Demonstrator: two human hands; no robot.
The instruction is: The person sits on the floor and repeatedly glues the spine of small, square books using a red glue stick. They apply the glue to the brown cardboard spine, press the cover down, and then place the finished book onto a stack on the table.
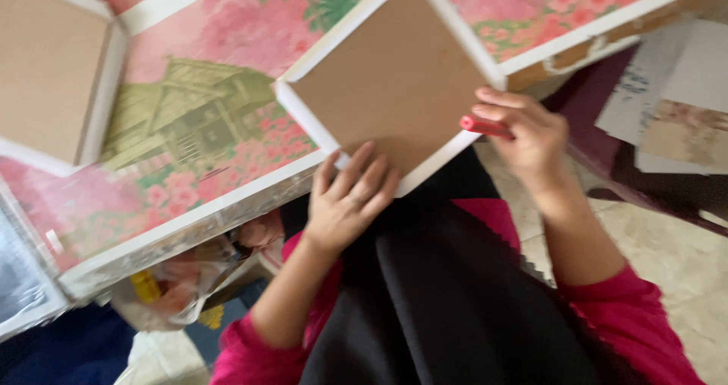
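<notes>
A white picture frame point(390, 78) lies face down with its brown backing board up, half on the table and half over its edge. My left hand point(350, 199) presses flat on the frame's near corner. My right hand point(531, 138) grips a red pen-like tool point(485, 126) at the frame's right edge. Below the hands I see a black skirt and pink sleeves.
The table point(197, 127) carries a pink floral cloth with a green house print. A second face-down frame point(53, 66) lies at the far left. Papers point(675, 89) are stacked at the right. A plastic bag point(174, 286) sits under the table. Tiled floor point(682, 264) shows at the right.
</notes>
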